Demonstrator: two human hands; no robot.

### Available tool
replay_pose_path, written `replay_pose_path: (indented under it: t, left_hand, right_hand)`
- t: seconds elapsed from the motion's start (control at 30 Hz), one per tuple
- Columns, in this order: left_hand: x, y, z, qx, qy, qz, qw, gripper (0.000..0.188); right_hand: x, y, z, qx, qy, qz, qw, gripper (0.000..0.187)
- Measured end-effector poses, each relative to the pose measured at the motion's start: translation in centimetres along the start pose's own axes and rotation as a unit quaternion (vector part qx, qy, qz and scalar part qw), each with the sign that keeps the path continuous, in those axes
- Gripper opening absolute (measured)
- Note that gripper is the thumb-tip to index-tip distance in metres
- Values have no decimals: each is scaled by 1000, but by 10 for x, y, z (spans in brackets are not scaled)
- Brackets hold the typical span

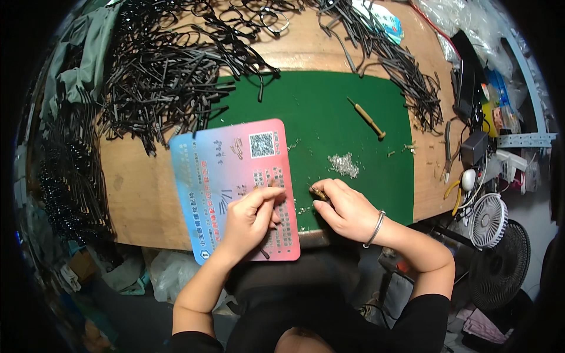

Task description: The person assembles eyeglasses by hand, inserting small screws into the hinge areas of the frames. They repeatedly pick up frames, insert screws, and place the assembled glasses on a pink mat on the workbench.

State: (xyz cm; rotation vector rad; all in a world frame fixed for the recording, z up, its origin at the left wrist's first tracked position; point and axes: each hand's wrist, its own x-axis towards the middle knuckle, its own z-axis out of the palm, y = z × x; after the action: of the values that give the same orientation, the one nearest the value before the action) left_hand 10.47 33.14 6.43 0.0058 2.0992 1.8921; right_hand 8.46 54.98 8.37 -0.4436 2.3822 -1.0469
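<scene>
My left hand (252,220) is closed in a pinch above a blue-and-pink printed mat (194,176). What its fingertips hold is too hidden to name; a dark slim tip (264,254) shows just below the hand. Just to the right, my right hand (344,206) wraps round a small brass screwdriver (318,193), its thin tip pointing toward the left hand. Beyond the right hand lies a heap of tiny silvery screws (344,165) on a green mat (318,112), with a few more scattered between the hands.
Another brass screwdriver (369,120) lies on the green mat. Dark eyeglass temples (170,88) pile at the left, with more temples (406,76) at the far right. Pliers (448,150), a white fan (488,220) and a grey box (474,148) stand at the right.
</scene>
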Motion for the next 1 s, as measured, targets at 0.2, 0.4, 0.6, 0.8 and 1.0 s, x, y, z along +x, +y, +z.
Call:
replay_pose_path:
  t: [0.2, 0.4, 0.6, 0.8, 1.0]
  left_hand:
    - [-23, 12, -28, -275, -85, -89, 953, 41]
    - [-29, 15, -23, -443, -200, -38, 873, 78]
    - [-27, 7, -2, -177, -54, -164, 969, 18]
    - [-6, 0, -4, 232, -1, -1, 973, 10]
    - [-15, -3, 13, 289, 138, 154, 935, 14]
  right_hand:
    - [83, -35, -39, -180, 123, -107, 970, 22]
    - [177, -30, -46, -314, 180, -54, 931, 14]
    - [93, -24, -31, -285, 131, -58, 948, 16]
    - [93, -23, -67, -173, 96, -37, 980, 19]
    - [127, -25, -44, -326, 113, 46, 938, 17]
